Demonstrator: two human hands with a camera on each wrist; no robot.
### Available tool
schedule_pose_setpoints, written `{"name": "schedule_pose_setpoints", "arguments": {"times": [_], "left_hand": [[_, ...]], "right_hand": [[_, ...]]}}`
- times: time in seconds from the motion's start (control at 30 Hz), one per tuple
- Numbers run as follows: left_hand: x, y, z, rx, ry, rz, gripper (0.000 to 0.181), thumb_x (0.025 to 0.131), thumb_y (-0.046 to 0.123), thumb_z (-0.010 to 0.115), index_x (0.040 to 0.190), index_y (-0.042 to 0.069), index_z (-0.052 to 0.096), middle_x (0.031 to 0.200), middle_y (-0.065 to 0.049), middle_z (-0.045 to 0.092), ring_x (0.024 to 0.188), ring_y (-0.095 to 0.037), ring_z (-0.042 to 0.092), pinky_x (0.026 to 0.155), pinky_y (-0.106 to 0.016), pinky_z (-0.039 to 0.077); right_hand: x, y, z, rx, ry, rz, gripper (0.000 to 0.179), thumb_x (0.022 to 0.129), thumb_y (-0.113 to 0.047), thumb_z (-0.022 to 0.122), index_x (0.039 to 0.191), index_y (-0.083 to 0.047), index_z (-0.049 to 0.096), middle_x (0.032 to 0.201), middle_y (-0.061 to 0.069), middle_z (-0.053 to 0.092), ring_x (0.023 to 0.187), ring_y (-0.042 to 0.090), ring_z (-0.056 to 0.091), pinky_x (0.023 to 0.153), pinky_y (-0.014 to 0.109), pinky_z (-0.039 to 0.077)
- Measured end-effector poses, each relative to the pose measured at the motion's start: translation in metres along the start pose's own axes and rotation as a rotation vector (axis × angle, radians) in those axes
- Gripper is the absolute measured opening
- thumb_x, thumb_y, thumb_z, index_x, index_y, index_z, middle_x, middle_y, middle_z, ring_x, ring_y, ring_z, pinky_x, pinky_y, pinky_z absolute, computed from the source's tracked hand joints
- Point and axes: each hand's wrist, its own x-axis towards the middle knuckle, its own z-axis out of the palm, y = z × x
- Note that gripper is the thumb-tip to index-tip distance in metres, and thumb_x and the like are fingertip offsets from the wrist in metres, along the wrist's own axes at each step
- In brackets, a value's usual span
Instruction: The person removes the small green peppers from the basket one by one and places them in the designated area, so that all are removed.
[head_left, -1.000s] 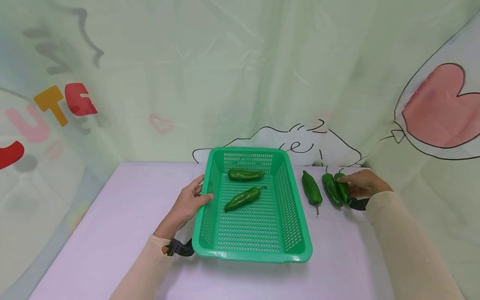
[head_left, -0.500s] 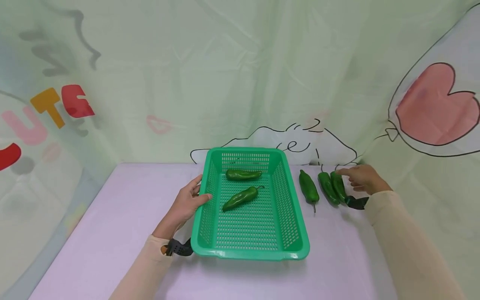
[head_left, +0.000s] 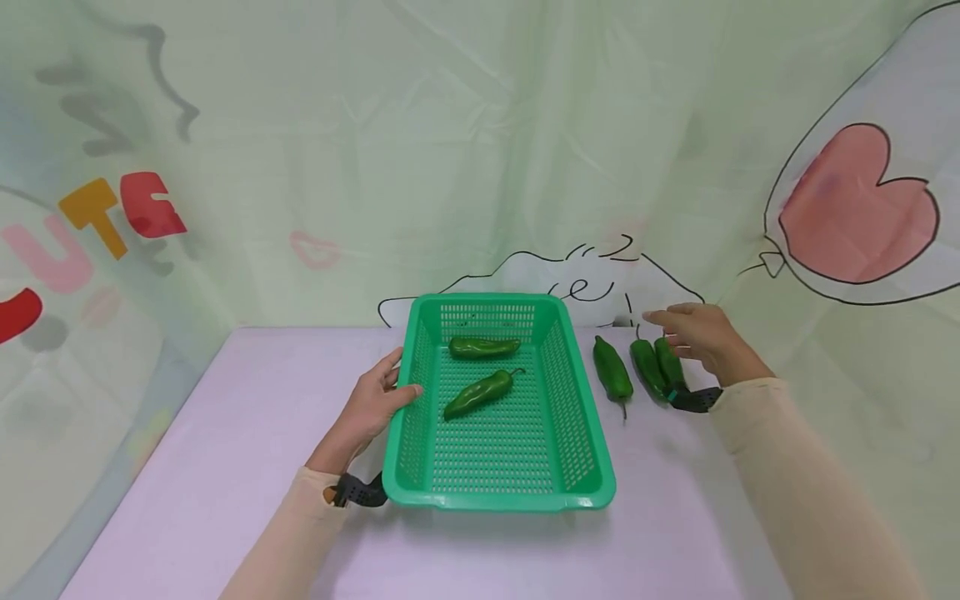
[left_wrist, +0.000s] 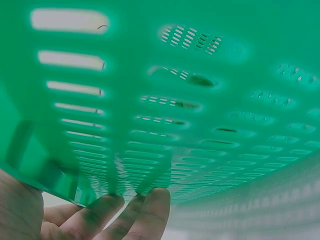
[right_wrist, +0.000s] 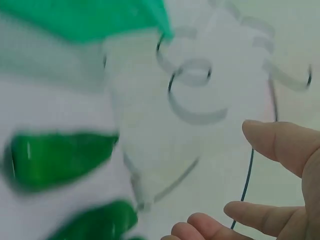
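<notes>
A green plastic basket (head_left: 498,502) with slotted walls stands at mid-table. My left hand (head_left: 371,408) grips its left rim, the thumb over the edge and the fingers against the outer wall, as the left wrist view also shows of the fingers (left_wrist: 152,212). Inside lie two green peppers, one near the back wall (head_left: 483,347) and one slanted (head_left: 478,394). To the right of the basket three more green peppers rest: one pepper (head_left: 612,369) alone, then a pepper (head_left: 647,371) and a pepper (head_left: 669,363) close together. Over this pair hovers my right hand (head_left: 701,337), fingers extended and holding nothing.
The table (head_left: 277,400) has a pale lilac cover. A light green curtain (head_left: 360,167) with printed drawings hangs directly behind it and along both sides. A dark strap (head_left: 696,400) sits on the right wrist, another strap (head_left: 360,490) on the left.
My right hand has let go of the rightmost pepper, lifted and moved toward the back, its fingers spreading. The left hand stays on the basket rim. The view has shifted slightly.
</notes>
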Motion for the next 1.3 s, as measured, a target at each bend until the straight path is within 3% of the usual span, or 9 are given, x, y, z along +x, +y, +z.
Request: {"name": "schedule_pose_setpoints", "arguments": {"times": [0.3,0.57,0.8,1.03,1.3], "left_hand": [[0.0,-0.001,0.0,0.009,-0.002,0.005,0.078,0.101,0.009,0.064,0.167,0.014,0.023,0.152,-0.021,0.054,0.123,-0.036,0.065,0.093,-0.041,0.057],[-0.001,-0.001,0.001,0.015,-0.013,-0.005,0.078,0.101,0.01,0.064,0.167,0.013,0.024,0.15,-0.022,0.056,0.123,-0.036,0.065,0.094,-0.041,0.057],[-0.001,0.0,-0.001,0.034,0.001,-0.018,0.079,0.101,0.01,0.065,0.167,0.012,0.022,0.149,-0.022,0.056,0.12,-0.032,0.066,0.092,-0.038,0.058],[0.001,-0.001,-0.001,0.028,0.006,-0.013,0.078,0.101,0.01,0.064,0.167,0.012,0.023,0.15,-0.022,0.056,0.119,-0.032,0.067,0.089,-0.034,0.058],[0.0,0.0,-0.002,0.007,-0.01,0.0,0.079,0.101,0.009,0.064,0.167,0.01,0.021,0.151,-0.024,0.054,0.123,-0.039,0.065,0.091,-0.034,0.057]], "right_hand": [[-0.03,-0.053,0.046,0.169,-0.049,-0.087,0.091,0.103,-0.047,0.061,0.166,0.001,0.016,0.164,0.027,0.032,0.144,0.042,0.044,0.115,0.047,0.043],[-0.046,-0.077,0.091,0.252,-0.076,-0.11,0.079,0.105,-0.033,0.063,0.164,0.001,0.024,0.159,0.026,0.04,0.137,0.041,0.051,0.11,0.045,0.048],[-0.049,-0.089,0.135,0.317,-0.139,-0.044,0.074,0.104,-0.031,0.065,0.16,0.003,0.031,0.151,0.029,0.046,0.135,0.041,0.054,0.107,0.045,0.051],[-0.044,-0.088,0.173,0.258,-0.184,0.02,0.075,0.104,-0.031,0.065,0.159,0.007,0.03,0.144,0.034,0.05,0.128,0.046,0.059,0.098,0.046,0.057],[-0.033,-0.08,0.203,0.256,-0.156,0.122,0.075,0.101,-0.028,0.068,0.155,0.01,0.034,0.137,0.034,0.052,0.115,0.044,0.063,0.088,0.044,0.061]]}}
